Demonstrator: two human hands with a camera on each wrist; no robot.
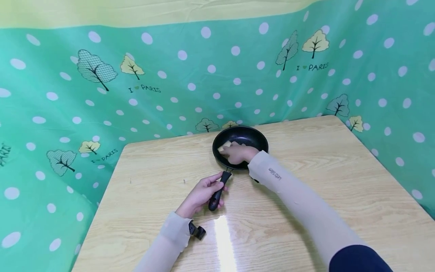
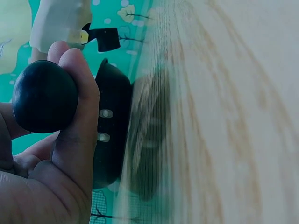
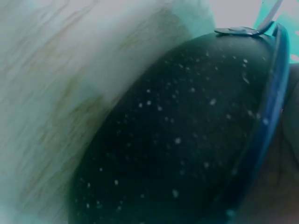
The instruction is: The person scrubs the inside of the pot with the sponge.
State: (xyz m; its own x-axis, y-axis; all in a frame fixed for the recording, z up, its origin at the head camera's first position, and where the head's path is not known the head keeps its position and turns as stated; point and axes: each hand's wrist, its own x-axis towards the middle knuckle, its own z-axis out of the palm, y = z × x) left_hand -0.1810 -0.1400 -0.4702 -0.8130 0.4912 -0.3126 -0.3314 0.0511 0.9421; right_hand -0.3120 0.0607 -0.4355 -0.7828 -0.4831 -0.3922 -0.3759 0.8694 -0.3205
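Note:
A black frying pan [image 1: 242,133] sits toward the back of the table, its handle angled toward me. My left hand [image 1: 205,192] grips the black handle [image 1: 214,201], thumb on top. The rounded handle end [image 2: 45,95] fills part of the left wrist view, fingers wrapped around it. Inside the pan, my right hand [image 1: 238,152] holds a small pale yellow block, like a sponge [image 1: 223,146], against the inner surface toward the left side. Fingers partly cover the block. The right wrist view shows the pan's speckled outer wall [image 3: 163,135] and metal handle bracket [image 3: 238,31].
The light wood table [image 1: 153,196] stretches around the pan, with a bright reflection near the front. Behind and at the sides hangs a green dotted curtain [image 1: 190,71]. A black wrist device [image 1: 197,230] sits by the left cuff.

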